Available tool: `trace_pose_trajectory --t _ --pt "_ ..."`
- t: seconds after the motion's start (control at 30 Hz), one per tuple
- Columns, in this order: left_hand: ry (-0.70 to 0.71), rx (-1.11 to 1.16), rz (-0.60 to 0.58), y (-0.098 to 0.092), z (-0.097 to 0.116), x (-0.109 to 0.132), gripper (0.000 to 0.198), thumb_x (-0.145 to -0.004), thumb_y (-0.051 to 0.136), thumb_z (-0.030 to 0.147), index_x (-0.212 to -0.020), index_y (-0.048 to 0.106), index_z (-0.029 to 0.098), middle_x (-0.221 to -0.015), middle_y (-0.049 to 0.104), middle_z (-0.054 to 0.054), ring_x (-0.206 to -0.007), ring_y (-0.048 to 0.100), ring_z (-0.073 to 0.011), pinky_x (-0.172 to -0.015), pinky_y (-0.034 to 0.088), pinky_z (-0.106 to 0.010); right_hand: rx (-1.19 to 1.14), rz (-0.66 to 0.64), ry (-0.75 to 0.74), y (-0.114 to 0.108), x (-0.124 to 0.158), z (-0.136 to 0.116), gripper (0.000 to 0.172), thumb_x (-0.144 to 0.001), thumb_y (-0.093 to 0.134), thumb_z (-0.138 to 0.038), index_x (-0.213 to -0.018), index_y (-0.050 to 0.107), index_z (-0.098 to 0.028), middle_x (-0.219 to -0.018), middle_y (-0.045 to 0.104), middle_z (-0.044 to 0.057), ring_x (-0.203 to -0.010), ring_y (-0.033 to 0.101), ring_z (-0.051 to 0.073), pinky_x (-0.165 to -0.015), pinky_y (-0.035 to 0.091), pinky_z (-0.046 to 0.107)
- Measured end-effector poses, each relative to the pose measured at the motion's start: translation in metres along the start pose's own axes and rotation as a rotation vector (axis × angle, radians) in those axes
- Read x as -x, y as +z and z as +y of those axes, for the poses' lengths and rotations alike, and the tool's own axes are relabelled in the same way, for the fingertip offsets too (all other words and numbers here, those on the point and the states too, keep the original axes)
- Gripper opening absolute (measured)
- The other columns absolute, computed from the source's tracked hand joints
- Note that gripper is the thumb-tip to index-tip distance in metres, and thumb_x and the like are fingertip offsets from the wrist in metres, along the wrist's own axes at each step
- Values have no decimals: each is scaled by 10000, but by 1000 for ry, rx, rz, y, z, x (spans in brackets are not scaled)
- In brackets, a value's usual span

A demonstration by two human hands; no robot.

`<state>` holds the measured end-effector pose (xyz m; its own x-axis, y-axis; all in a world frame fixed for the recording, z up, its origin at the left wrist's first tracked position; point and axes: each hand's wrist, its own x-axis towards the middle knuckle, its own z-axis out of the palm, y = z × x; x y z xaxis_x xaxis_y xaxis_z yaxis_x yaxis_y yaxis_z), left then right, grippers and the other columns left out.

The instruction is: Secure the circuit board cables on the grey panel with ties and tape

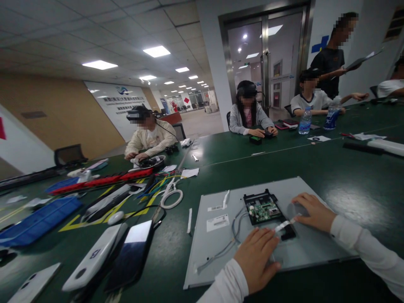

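Observation:
A grey metal panel (pixel 221 248) lies before me with a green circuit board (pixel 263 211) in a black bracket (pixel 252 195) on top. A short whitish strip (pixel 282 226) spans the bracket's near end between my hands. My left hand (pixel 257 256) rests over the panel, fingers stretched out and fingertips by the strip's left end. My right hand (pixel 311 212) is bent at the strip's right end, its thumb against it. A blurred greyish patch between its thumb and index finger is unclear. Grey cables (pixel 235 227) run over the panel, left of the board.
Left of the panel are a dark phone (pixel 131 256), a white device (pixel 93 254), a white cable coil (pixel 172 199) and a blue tray (pixel 38 221). Several people sit or stand across the green table (pixel 227 168). Two bottles, one a water bottle (pixel 304 122), stand at the far side.

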<state>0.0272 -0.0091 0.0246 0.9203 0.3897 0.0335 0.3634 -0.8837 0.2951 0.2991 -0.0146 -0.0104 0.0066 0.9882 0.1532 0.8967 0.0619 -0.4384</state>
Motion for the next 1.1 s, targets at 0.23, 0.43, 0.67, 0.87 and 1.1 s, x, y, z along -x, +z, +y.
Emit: trace_pose_trajectory --t 0.23,0.43,0.67,0.87,1.1 --pt "13 20 37 -13 5 2 411 -809 399 279 -1205 339 184 -1230 436 -74 -1162 353 -211 -1023 208 -422 32 28 81 4 -7 18 360 -687 513 -261 -1038 511 -184 -1026 495 77 -994 440 224 -875 336 354" --pt "12 -11 36 -10 5 3 493 -806 409 344 -1254 280 184 -1314 338 -66 -1233 241 -222 -1034 175 -427 -6 9 -40 11 -8 11 430 -698 522 -440 -1046 508 -187 -1025 491 85 -970 442 230 -846 360 356" --pt "10 -48 -14 -1 1 0 513 -821 354 412 -1272 265 183 -1347 292 -60 -1260 175 -229 -1029 156 -445 39 -8 -39 10 -5 7 511 -658 553 -506 -1070 501 -209 -1060 465 90 -993 419 249 -848 357 381" --pt "-6 -34 10 -3 2 0 462 -821 363 379 -1239 311 191 -1302 367 -52 -1247 212 -210 -1034 151 -435 29 -12 -28 1 -4 18 467 -683 541 -431 -1084 493 -196 -1082 465 86 -1019 416 234 -885 341 354" --pt "-17 -34 36 -7 5 2 436 -819 378 342 -1221 333 179 -1243 430 -59 -1230 246 -197 -1044 151 -408 58 28 -14 10 -11 35 504 -705 508 -433 -1135 460 -174 -1098 474 93 -1041 411 235 -911 323 363"
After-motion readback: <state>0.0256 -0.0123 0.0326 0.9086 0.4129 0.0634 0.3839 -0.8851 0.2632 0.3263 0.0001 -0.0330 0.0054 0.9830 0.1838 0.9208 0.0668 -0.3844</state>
